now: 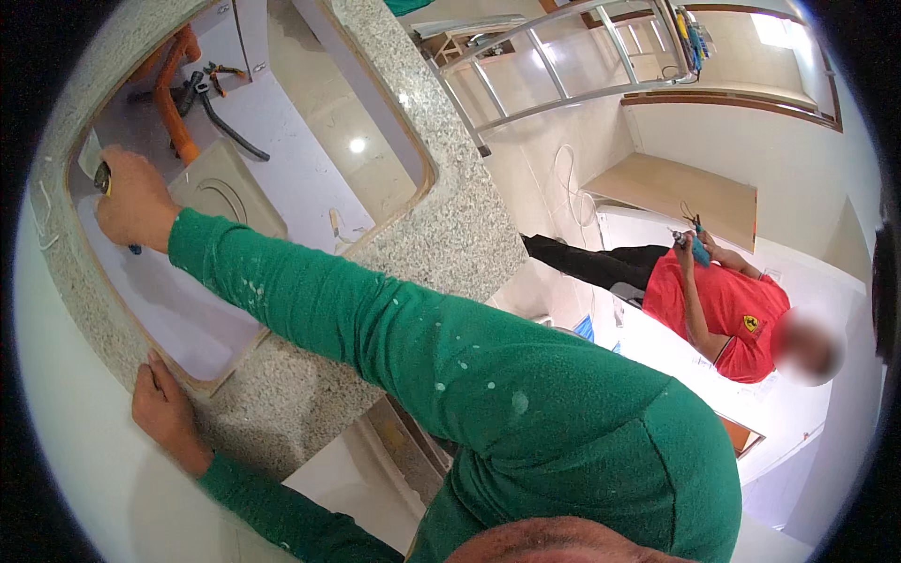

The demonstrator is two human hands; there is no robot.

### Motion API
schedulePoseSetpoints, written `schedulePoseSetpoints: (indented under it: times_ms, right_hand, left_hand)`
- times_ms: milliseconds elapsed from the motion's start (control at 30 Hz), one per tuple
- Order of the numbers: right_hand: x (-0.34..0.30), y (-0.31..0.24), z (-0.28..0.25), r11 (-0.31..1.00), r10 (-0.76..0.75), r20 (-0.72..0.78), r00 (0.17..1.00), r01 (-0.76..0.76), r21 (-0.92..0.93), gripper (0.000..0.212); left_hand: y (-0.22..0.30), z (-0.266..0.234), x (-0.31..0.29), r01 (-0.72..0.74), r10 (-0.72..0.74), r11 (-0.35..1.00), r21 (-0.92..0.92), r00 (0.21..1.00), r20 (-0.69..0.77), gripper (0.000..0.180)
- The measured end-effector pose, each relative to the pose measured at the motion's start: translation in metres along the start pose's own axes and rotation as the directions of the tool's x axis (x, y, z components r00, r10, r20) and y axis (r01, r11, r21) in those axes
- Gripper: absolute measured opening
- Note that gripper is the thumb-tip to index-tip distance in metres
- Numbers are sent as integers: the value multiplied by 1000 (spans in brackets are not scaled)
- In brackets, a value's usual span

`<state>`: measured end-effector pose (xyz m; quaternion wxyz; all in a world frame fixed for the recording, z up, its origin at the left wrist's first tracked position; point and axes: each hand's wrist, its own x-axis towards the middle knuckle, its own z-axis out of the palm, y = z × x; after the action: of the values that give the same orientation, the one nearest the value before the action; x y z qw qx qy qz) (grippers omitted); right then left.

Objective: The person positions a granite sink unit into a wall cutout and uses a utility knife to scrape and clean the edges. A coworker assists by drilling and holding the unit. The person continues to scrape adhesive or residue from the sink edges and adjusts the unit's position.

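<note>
No readable words or numbers, a small yellow shield-shaped badge [750, 325] with a dark figure at its middle, sewn or printed, cannot tell which, on a co-worker's red shirt [734, 293], any lettering too small to make out

Right hand [139, 200] gripping some dark thing [103, 176] at far left, left hand [167, 413] on the tabletop [469, 220] lower left, lol.

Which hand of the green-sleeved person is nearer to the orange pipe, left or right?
Right. In the picture, the right hand is close to the orange pipe, below and to its left; the left hand is much farther down, at the granite countertop.
</note>
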<state>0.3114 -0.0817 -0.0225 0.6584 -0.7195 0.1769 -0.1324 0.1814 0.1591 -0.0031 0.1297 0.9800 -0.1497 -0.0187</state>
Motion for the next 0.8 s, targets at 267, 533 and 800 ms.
schedulePoseSetpoints:
  times_ms: [267, 533, 800]
  right_hand:
    - [2, -6, -6, 998, -16, -11, 1000, 17, 67, 35]
    - [10, 1, 3, 998, -61, -23, 998, 62, 17, 33]
    - [4, -2, 14, 1000, -2, 10, 1000, 3, -18, 33]
  left_hand:
    - [11, -2, -1, -24, 13, 993, -120, 996, -89, 45]
    - [13, -6, -1, 52, -52, 998, -44, 999, -10, 48]
    - [21, 8, -19, 173, -119, 971, 167, 949, -291, 54]
